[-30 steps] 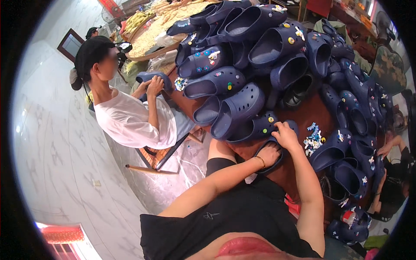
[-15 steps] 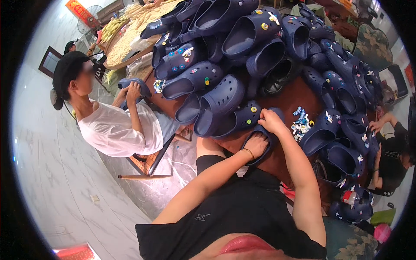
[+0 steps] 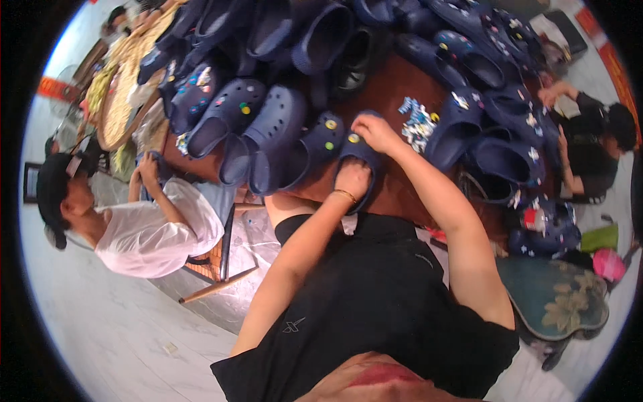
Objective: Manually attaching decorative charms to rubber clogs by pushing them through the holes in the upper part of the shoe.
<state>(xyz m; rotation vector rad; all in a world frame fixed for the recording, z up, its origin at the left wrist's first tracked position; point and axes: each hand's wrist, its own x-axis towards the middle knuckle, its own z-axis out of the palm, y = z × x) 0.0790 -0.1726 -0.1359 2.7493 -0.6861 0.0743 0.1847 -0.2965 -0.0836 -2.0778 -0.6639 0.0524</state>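
A navy foam clog (image 3: 355, 167) is held at the near edge of the brown surface (image 3: 388, 87), just in front of the person's lap. The left hand (image 3: 351, 179) is pushed into the shoe's opening, fingers closed against the inside of the upper, a gold bracelet showing at the wrist. The right hand (image 3: 375, 130) is curled over the toe from above, its fingertips pinched beside a yellow charm (image 3: 353, 138) set in the upper; whether the charm itself is gripped cannot be told. A small heap of loose charms (image 3: 418, 124) lies just beside the right hand, and many more navy clogs (image 3: 268, 127) are piled across the surface.

The clog is judged light, soft and springy, with a matte skin that is unlikely to slip. It is best supported from inside, behind the holes, so that the upper does not buckle when pressed. The charms are small and easily dropped, so a fingertip pinch is called for.
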